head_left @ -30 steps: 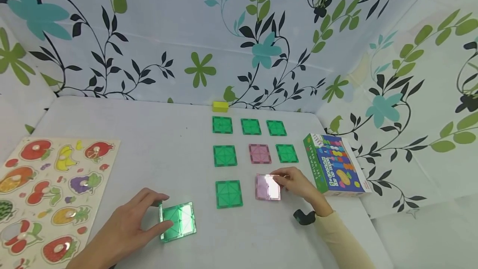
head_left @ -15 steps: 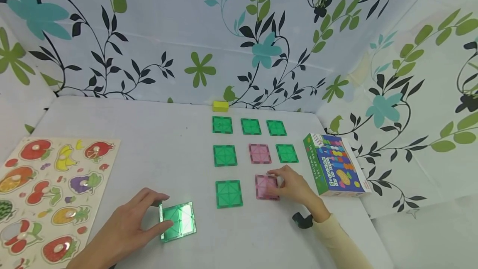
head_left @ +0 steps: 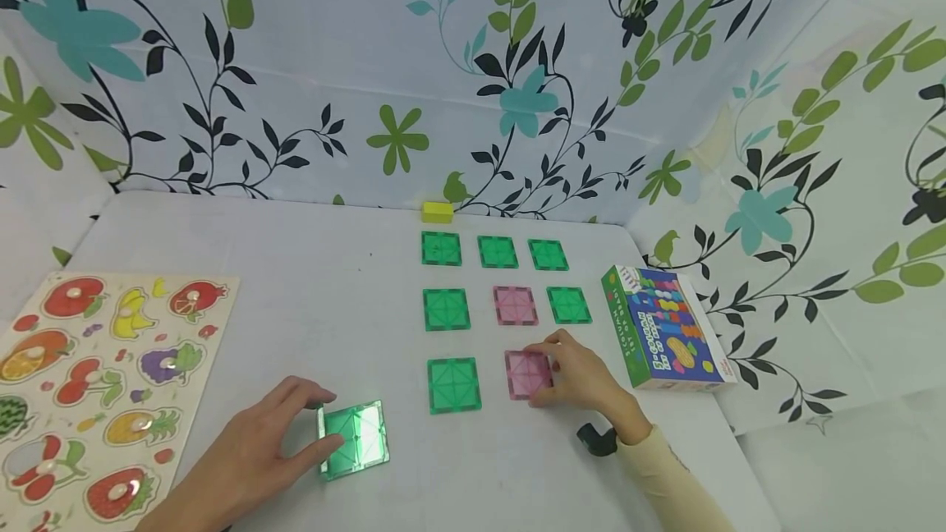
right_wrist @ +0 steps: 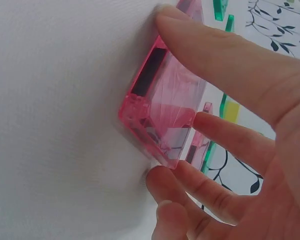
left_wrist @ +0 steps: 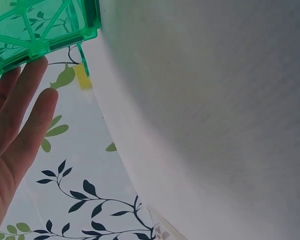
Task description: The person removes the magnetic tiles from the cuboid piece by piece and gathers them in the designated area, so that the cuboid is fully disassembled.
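Note:
My left hand (head_left: pixel 254 443) holds a green magnetic tile (head_left: pixel 365 437) near the front of the table, thumb over its face and fingers at its far left edge. A second green edge rises along its left side; whether it is another tile I cannot tell. In the left wrist view the green tile (left_wrist: pixel 37 30) is above the fingertips. With thumb and fingers on opposite edges, my right hand (head_left: pixel 587 380) pinches a pink magnetic tile (head_left: pixel 526 374) on the table. The right wrist view shows this pink tile (right_wrist: pixel 162 107) close up, lying flat or nearly so.
Several green tiles (head_left: pixel 454 385) and another pink tile (head_left: pixel 515 305) lie in spaced rows. A yellow block (head_left: pixel 438 213) sits at the back edge. On the right stands a colourful box (head_left: pixel 668 327); a fruit sticker sheet (head_left: pixel 121 384) lies left. A black object (head_left: pixel 596 439) is by the right wrist.
The pink tile has gone from tilted and shiny to flat, then shifted slightly nearer. My right fingers have moved to its far and near edges. The left hand stays put.

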### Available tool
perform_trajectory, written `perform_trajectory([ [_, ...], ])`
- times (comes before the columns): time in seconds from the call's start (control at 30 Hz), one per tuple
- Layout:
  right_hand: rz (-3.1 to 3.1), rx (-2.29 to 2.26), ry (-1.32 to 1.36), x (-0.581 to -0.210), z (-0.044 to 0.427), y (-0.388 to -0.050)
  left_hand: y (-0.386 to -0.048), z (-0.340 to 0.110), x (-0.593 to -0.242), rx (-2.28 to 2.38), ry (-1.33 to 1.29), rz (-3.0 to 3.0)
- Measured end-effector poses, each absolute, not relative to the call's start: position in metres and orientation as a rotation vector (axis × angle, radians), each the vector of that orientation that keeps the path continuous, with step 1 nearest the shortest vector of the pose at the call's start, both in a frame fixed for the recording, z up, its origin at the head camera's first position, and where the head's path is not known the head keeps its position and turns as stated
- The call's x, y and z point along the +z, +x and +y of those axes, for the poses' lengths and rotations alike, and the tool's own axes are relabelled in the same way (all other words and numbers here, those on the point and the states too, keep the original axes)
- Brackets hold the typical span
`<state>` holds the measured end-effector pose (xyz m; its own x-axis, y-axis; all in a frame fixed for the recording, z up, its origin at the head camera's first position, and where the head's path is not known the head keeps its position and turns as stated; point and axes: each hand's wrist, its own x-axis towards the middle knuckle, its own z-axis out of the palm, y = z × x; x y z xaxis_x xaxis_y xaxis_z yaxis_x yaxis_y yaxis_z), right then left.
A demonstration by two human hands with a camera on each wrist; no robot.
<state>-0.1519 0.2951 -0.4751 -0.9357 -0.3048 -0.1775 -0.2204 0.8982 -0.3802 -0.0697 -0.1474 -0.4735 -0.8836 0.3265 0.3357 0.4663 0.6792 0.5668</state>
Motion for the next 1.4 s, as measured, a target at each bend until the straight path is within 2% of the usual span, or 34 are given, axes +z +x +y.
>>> perform_trajectory([
  [0.33,2.837,-0.477,-0.415,-0.473,0.294,-0.151,-0.065,-0.152,-0.473,-0.916,-0.624,-2.831],
  [0.6,2.939,-0.444,-0.487,-0.465,0.279,-0.147,-0.068,-0.154,-0.476,-0.888,-0.713,-2.81],
  [0.9,2.885,-0.469,-0.936,-0.443,0.199,-0.142,-0.069,-0.154,-0.476,-0.881,-0.736,-2.78],
  [1.1,2.719,-0.386,-1.204,-0.446,0.136,-0.137,-0.069,-0.153,-0.474,-0.881,-0.71,-2.819],
  [1.4,2.572,-0.097,-1.327,-0.472,0.086,-0.127,-0.069,-0.155,-0.478,-0.854,-0.737,-2.762],
])
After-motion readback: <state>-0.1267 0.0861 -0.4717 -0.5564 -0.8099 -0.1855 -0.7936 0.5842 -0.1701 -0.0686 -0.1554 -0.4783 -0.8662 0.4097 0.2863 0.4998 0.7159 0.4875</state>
